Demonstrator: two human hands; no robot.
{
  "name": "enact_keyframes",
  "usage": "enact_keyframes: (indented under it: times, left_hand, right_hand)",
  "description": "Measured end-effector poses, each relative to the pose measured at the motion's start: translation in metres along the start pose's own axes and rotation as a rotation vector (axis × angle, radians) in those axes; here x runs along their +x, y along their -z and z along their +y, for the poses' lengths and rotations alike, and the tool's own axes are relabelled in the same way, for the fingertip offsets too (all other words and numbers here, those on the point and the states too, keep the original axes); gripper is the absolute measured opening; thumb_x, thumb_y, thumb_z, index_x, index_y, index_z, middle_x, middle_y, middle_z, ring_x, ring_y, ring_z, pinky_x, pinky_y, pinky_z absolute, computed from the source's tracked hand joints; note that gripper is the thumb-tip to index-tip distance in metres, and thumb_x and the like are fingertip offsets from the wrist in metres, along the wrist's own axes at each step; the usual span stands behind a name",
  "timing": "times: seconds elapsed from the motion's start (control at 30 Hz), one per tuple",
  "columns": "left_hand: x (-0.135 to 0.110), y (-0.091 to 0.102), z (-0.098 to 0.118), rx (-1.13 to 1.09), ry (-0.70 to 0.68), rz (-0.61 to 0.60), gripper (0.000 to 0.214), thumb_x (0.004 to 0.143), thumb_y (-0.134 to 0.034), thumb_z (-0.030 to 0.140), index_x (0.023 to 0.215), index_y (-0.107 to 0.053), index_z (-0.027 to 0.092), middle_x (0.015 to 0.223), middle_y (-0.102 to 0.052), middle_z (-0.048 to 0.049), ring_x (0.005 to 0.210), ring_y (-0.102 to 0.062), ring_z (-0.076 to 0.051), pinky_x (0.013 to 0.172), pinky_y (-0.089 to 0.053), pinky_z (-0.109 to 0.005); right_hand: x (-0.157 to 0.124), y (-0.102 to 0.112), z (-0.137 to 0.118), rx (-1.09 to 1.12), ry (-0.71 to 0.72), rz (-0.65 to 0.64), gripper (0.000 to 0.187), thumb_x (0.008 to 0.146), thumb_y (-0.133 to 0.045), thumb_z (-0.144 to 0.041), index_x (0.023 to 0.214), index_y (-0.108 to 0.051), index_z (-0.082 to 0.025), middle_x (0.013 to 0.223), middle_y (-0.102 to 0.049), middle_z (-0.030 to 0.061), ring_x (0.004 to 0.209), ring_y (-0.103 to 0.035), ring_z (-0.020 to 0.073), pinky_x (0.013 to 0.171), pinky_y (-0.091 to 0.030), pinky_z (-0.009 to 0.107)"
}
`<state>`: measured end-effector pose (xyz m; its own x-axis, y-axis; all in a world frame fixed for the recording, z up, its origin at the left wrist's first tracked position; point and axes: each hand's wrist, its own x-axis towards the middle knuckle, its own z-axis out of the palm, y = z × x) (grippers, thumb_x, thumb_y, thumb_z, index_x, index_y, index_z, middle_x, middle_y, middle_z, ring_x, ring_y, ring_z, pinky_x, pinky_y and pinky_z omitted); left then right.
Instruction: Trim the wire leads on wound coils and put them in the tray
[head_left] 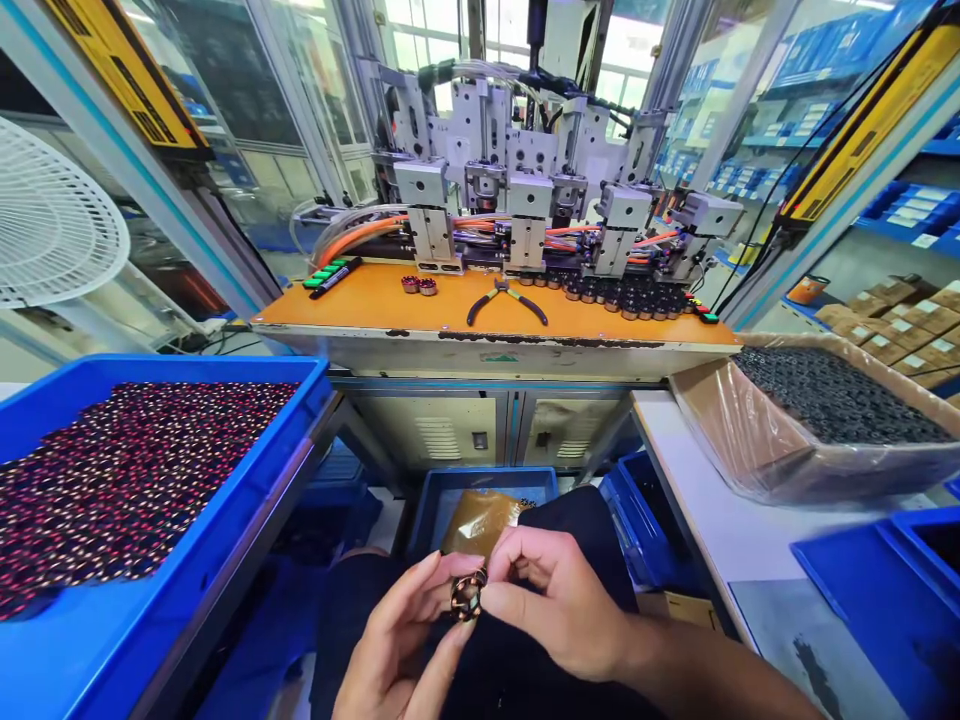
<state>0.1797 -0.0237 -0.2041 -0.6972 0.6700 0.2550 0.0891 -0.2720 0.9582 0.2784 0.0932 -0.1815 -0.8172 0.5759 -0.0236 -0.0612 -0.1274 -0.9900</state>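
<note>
A small copper-wound coil point(468, 594) sits between both my hands, low in the middle of the view above my lap. My left hand point(401, 640) supports it from below and the left, fingers curled around it. My right hand point(559, 600) pinches its right side with thumb and fingers. Behind the coil lies a brown bag point(480, 520) in a blue bin point(431, 500).
A blue tray point(45, 670) full of coils stands at the left. A plastic-lined box point(742, 440) of dark parts stands at the right. Ahead, an orange bench point(390, 300) carries pliers point(506, 298), two coils point(418, 286), a row of black parts point(630, 297) and the machine point(525, 170). A fan point(52, 220) is far left.
</note>
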Motion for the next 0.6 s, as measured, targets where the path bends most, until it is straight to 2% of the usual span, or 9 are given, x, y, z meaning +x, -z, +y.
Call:
enact_keyframes:
  times: [0.17, 0.33, 0.43, 0.5, 0.6]
  left_hand:
    - [0.005, -0.002, 0.002, -0.115, 0.141, 0.054, 0.046, 0.076, -0.081, 0.031, 0.118, -0.062, 0.027, 0.099, -0.076, -0.0031, 0.086, -0.073, -0.018, 0.077, -0.061, -0.024]
    - [0.01, -0.002, 0.006, -0.226, 0.282, 0.082, 0.045, 0.071, -0.085, 0.031, 0.111, -0.065, 0.025, 0.096, -0.078, -0.0052, 0.087, -0.074, -0.021, 0.077, -0.062, -0.026]
    - [0.009, 0.004, 0.004, -0.155, 0.262, 0.012, 0.03, 0.074, -0.082, 0.028, 0.101, -0.072, 0.024, 0.099, -0.079, -0.0057, 0.087, -0.075, -0.021, 0.08, -0.061, -0.025]
    - [0.009, 0.01, 0.001, -0.069, 0.204, -0.094, 0.02, 0.078, -0.078, 0.023, 0.098, -0.075, 0.025, 0.102, -0.078, -0.0059, 0.092, -0.074, -0.021, 0.083, -0.06, -0.024]
    - [0.013, 0.021, -0.002, 0.057, 0.124, -0.269, 0.023, 0.08, -0.073, 0.014, 0.099, -0.077, 0.027, 0.108, -0.076, -0.0068, 0.101, -0.072, -0.022, 0.085, -0.059, -0.023]
  right_hand:
    - [-0.004, -0.005, 0.009, 0.066, -0.065, 0.024, 0.029, 0.082, -0.068, -0.04, 0.074, -0.054, -0.016, 0.068, -0.054, -0.0012, 0.063, -0.049, 0.0097, 0.063, -0.04, 0.024]
    - [-0.006, 0.004, 0.004, 0.038, -0.126, 0.016, 0.041, 0.082, -0.067, -0.053, 0.073, -0.055, -0.016, 0.065, -0.054, -0.0006, 0.062, -0.049, 0.0105, 0.062, -0.041, 0.025]
    - [-0.003, 0.01, -0.006, 0.007, -0.113, -0.022, 0.04, 0.081, -0.069, -0.052, 0.078, -0.057, -0.014, 0.07, -0.056, 0.0003, 0.064, -0.05, 0.0104, 0.063, -0.04, 0.024]
    - [0.0, 0.011, -0.011, -0.04, -0.122, -0.053, 0.036, 0.077, -0.074, -0.047, 0.078, -0.058, -0.014, 0.071, -0.058, 0.0006, 0.064, -0.049, 0.0102, 0.062, -0.04, 0.024]
    - [0.002, 0.011, -0.012, -0.094, -0.141, -0.063, 0.029, 0.078, -0.073, -0.038, 0.074, -0.059, -0.013, 0.069, -0.058, 0.0001, 0.063, -0.049, 0.0102, 0.06, -0.04, 0.024]
